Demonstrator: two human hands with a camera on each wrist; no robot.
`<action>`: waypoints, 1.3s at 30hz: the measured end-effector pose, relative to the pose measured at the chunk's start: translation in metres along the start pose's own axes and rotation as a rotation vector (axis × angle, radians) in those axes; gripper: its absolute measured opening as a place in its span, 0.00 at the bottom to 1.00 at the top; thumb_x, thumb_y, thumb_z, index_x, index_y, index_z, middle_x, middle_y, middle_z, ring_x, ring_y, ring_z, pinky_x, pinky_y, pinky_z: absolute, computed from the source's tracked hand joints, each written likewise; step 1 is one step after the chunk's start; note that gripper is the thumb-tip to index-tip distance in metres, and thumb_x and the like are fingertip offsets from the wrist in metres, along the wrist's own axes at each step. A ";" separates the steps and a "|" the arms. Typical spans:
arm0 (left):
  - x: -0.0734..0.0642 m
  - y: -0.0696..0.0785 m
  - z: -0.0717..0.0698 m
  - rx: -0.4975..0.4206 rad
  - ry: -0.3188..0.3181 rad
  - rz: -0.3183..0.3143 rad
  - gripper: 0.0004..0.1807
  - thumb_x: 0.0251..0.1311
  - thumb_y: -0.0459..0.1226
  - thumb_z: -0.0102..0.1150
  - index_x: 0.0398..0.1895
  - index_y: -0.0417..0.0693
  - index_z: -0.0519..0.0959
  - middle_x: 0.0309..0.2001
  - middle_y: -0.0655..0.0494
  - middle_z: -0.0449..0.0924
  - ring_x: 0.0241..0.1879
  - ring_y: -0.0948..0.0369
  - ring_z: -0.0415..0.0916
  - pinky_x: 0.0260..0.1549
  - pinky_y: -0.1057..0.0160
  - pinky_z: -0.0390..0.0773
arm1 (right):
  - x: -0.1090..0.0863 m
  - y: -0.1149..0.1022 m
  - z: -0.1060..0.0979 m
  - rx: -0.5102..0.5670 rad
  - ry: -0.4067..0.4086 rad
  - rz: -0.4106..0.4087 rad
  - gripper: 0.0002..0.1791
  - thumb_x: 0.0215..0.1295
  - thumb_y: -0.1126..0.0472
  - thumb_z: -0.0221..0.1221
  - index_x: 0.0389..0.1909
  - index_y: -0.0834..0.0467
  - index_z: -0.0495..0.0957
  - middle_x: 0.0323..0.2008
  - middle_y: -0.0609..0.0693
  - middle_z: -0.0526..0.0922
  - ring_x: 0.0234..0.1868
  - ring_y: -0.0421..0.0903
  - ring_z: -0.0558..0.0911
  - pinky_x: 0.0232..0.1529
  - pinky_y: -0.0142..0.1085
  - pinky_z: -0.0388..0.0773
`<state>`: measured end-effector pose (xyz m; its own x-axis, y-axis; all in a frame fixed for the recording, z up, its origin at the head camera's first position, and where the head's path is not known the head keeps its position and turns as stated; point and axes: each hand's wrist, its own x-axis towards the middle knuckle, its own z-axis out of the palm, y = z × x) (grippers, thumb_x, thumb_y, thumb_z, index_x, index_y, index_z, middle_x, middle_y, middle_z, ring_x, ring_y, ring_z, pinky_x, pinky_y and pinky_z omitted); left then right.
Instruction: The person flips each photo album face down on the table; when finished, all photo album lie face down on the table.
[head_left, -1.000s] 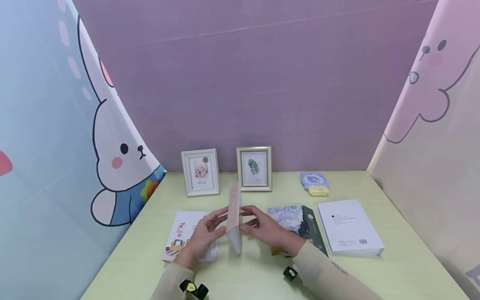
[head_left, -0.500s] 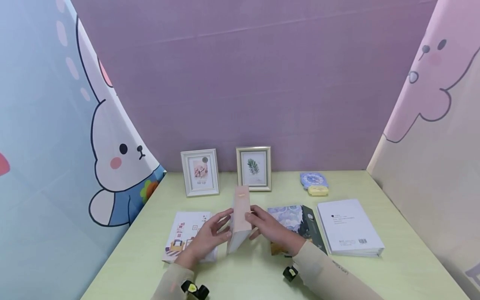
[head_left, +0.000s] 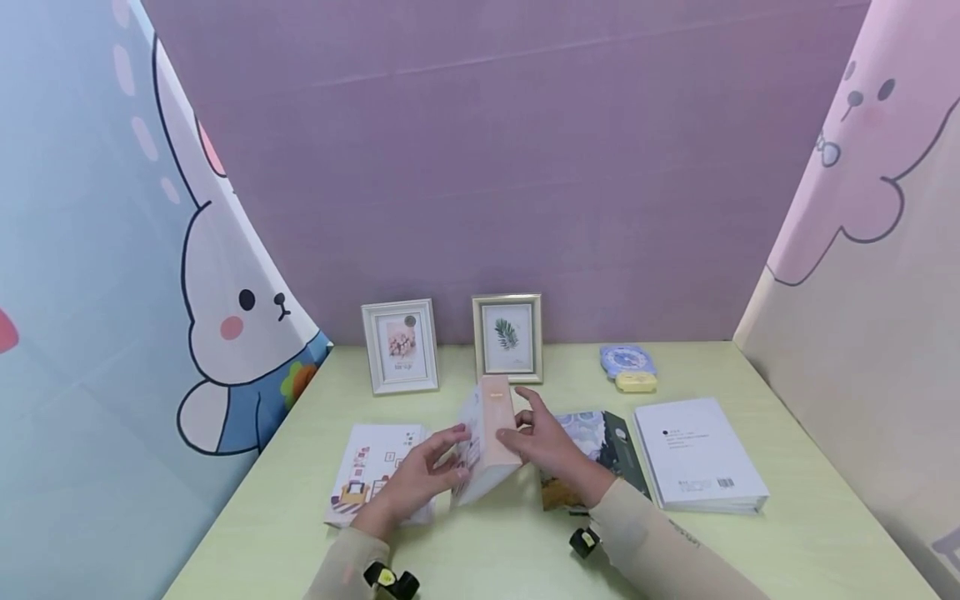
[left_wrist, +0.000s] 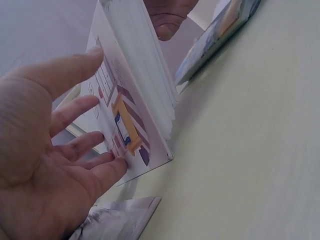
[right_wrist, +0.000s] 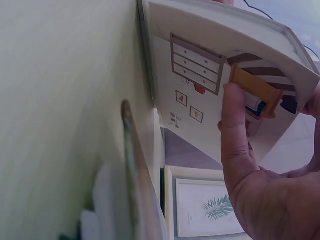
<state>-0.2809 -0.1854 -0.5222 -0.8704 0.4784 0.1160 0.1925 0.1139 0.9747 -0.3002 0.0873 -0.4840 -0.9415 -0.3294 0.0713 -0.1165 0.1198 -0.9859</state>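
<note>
A photo album [head_left: 498, 433] with a pale pink spine and a white, illustrated cover stands tilted above the table between both hands. In the left wrist view, its page edges [left_wrist: 142, 65] show. My left hand [head_left: 420, 479] touches the left cover with outstretched fingertips and thumb. My right hand [head_left: 547, 446] holds the other side, thumb on the spine; in the right wrist view a fingertip [right_wrist: 235, 100] presses the cover by a drawn bed. Below the left hand lies another white illustrated album [head_left: 367, 462]. Under the right forearm is a dark, painted-cover album [head_left: 600, 454].
A white album [head_left: 701, 454] lies on the right of the pale green table [head_left: 270, 533]. At the back stand a white picture frame [head_left: 401, 346] and a gold picture frame [head_left: 507, 337]. A blue toy clock [head_left: 627, 360] with a yellow base [head_left: 636, 382] sits back right.
The held album has turned and leaned to the right, so its pink spine and left cover now show more. The right thumb has moved onto the spine. The left hand has barely moved.
</note>
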 end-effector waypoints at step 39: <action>0.005 -0.002 0.015 0.352 0.056 -0.016 0.32 0.59 0.45 0.77 0.65 0.48 0.77 0.80 0.41 0.58 0.76 0.37 0.59 0.76 0.39 0.57 | -0.006 0.004 -0.024 -0.324 -0.070 0.150 0.43 0.60 0.58 0.75 0.72 0.67 0.66 0.45 0.57 0.81 0.28 0.53 0.83 0.27 0.46 0.86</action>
<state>-0.2790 -0.1697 -0.5262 -0.8964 0.4265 0.1209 0.3142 0.4188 0.8520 -0.3029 0.1122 -0.4847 -0.9333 -0.3472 -0.0922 -0.0831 0.4582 -0.8850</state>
